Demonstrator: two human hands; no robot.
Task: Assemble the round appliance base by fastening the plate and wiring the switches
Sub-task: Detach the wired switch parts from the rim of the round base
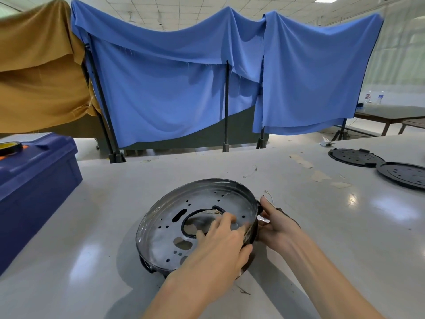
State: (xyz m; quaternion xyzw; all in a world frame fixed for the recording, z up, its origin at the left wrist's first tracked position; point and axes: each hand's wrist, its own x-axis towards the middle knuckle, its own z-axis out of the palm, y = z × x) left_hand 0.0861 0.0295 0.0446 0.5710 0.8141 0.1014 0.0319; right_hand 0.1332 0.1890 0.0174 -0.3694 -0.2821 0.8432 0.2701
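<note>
A round metal appliance base (184, 203) lies tilted on the white table, open side up, with a dark rim, several punched holes and a large central opening ringed in black. My left hand (220, 240) reaches inside it, fingers pressed on the plate near the central opening and the right wall. My right hand (276, 219) grips the outside of the right rim, where a small metal switch part (263, 219) pokes out between its fingers. Thin wires (268, 194) trail on the table just behind that hand.
A dark blue plastic crate (34, 180) with a roll of tape (10, 148) on top stands at the left. Two round black perforated plates (355, 157) (404, 174) lie at the far right. Blue and brown cloths hang on frames behind the table.
</note>
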